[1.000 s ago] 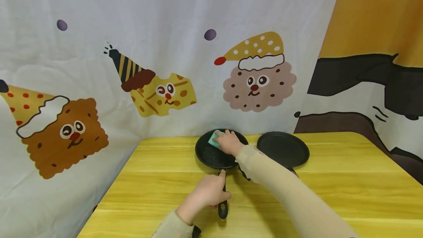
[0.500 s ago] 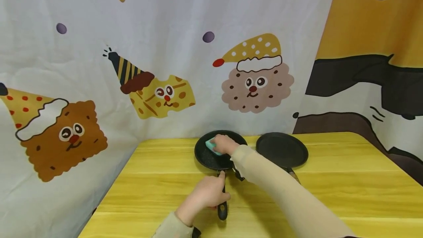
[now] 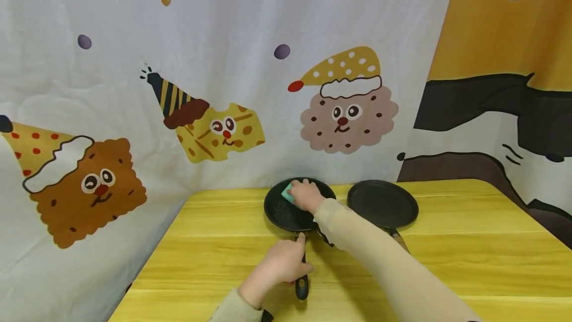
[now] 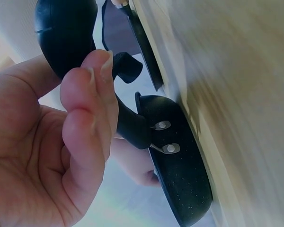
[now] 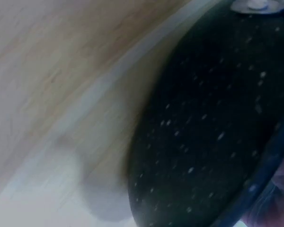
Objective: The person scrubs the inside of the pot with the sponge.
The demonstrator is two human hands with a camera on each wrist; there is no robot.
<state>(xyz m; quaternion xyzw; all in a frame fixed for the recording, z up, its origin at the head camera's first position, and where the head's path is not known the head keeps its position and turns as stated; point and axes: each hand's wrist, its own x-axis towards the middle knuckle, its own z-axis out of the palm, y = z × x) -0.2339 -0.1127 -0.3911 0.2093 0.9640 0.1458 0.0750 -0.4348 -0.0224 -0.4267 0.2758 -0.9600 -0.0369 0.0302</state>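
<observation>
A black speckled frying pan (image 3: pixel 279 215) sits on the table with its handle (image 3: pixel 302 289) toward me in the head view. My left hand (image 3: pixel 283 261) holds that handle, index finger stretched along it toward the pan. In the left wrist view, the other fingers (image 4: pixel 87 137) curl at the handle. Inside the pan, my right hand (image 3: pixel 306 196) grips a teal sponge (image 3: pixel 287 193) and presses it to the cooking surface; the palm hides part of the sponge. The right wrist view is mostly filled by the pan's outer side (image 5: pixel 194 137).
To the right lies a second, flatter black pan (image 3: pixel 382 203), its handle (image 3: pixel 399 239) partly behind my right sleeve. Both stand at the back of a yellow wood-grain table (image 3: pixel 201 262). A white cartoon-printed curtain (image 3: pixel 214 39) hangs right behind its far edge.
My right hand has slid the sponge toward the pan's near left, then back up and to the right a little. The left hand has kept its place on the handle.
</observation>
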